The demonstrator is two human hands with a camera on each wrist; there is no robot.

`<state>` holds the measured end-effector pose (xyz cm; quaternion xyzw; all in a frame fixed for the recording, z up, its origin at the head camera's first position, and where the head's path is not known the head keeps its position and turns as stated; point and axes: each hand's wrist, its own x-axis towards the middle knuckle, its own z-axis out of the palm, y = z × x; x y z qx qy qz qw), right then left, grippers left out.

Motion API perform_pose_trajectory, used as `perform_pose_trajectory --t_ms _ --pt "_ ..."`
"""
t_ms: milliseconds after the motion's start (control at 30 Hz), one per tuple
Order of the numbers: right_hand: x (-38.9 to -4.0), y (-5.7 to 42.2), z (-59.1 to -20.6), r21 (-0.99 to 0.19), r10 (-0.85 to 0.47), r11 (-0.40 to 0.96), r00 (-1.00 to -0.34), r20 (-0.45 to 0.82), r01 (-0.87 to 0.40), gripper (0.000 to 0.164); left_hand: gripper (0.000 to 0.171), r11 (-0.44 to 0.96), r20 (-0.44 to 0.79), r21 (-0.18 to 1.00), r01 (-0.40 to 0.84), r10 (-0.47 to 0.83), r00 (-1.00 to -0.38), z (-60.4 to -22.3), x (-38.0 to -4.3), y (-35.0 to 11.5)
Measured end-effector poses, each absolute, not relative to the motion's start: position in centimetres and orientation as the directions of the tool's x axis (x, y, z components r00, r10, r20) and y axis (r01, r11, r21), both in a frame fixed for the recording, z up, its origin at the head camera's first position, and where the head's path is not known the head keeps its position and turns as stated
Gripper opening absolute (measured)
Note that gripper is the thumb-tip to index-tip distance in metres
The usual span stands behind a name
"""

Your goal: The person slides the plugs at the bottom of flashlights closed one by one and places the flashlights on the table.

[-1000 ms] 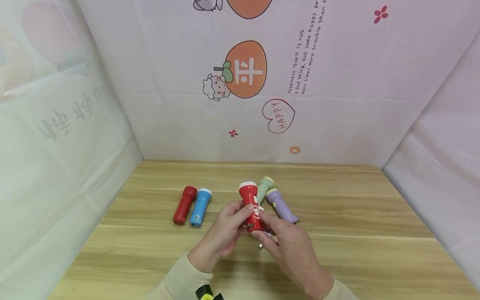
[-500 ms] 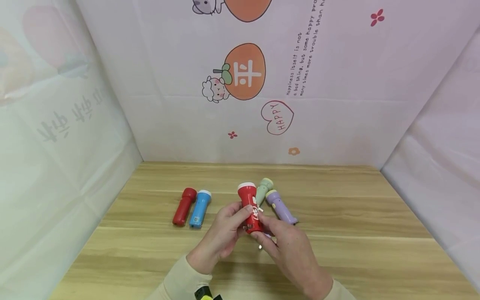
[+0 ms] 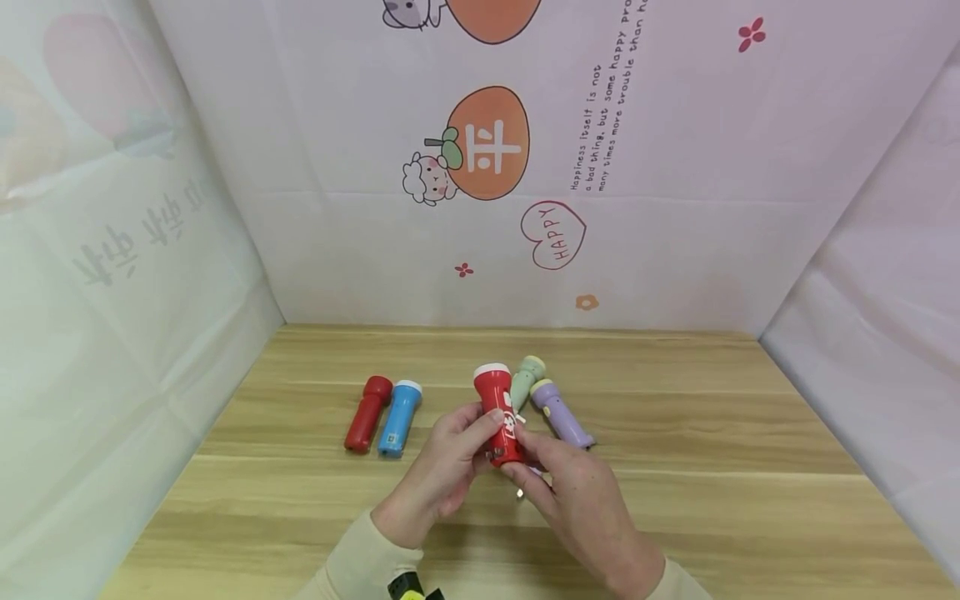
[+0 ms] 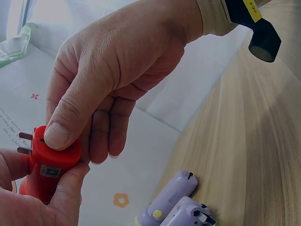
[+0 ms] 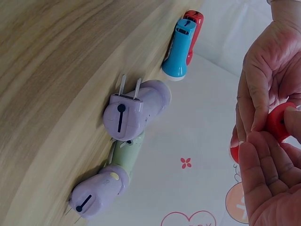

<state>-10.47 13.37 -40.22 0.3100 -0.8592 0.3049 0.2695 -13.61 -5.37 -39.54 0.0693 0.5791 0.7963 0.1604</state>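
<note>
A red flashlight [image 3: 497, 400] with a white rim and white print is held up over the table between both hands. My left hand [image 3: 444, 462] grips it from the left, its thumb lying on the barrel. My right hand [image 3: 581, 492] pinches the tail end between thumb and fingers. Two metal prongs [image 4: 25, 143] stick out of the tail in the left wrist view, beside the left thumb. Below the hands lies a purple flashlight [image 5: 127, 115] with its prongs raised, mostly hidden in the head view.
A dark red flashlight [image 3: 367, 414] and a blue flashlight [image 3: 401, 418] lie side by side on the left of the wooden table [image 3: 675, 400]. Behind the hands are a pale green flashlight [image 3: 528, 379] and another purple flashlight [image 3: 564, 417]. White printed cloth [image 3: 360, 250] walls the table's back and sides.
</note>
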Motion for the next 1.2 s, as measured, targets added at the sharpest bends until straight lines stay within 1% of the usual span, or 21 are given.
perform_pose_trajectory --t_ms 300,600,967,1200 --pt "-10.47 13.33 -40.23 -0.343 -0.373 0.63 -0.659 0.653 -0.697 0.058 0.052 -0.281 -0.064 0.945 -0.165 0.337 -0.939 -39.56 -13.62 -5.46" --pt "-10.56 13.39 -40.34 -0.33 -0.385 0.623 -0.645 0.66 -0.709 0.052 0.052 -0.288 -0.059 0.944 -0.162 0.337 -0.94 -39.59 -13.65 -5.5" --pt "-10.54 13.39 -40.37 -0.308 -0.397 0.624 -0.631 0.667 -0.718 0.054 0.055 -0.29 -0.067 0.942 -0.17 0.335 -0.94 -39.65 -13.65 -5.55" --pt "-10.48 13.38 -40.43 -0.307 -0.396 0.631 -0.637 0.662 -0.712 0.054 0.052 -0.291 -0.059 0.942 -0.165 0.342 -0.938 -39.67 -13.59 -5.63"
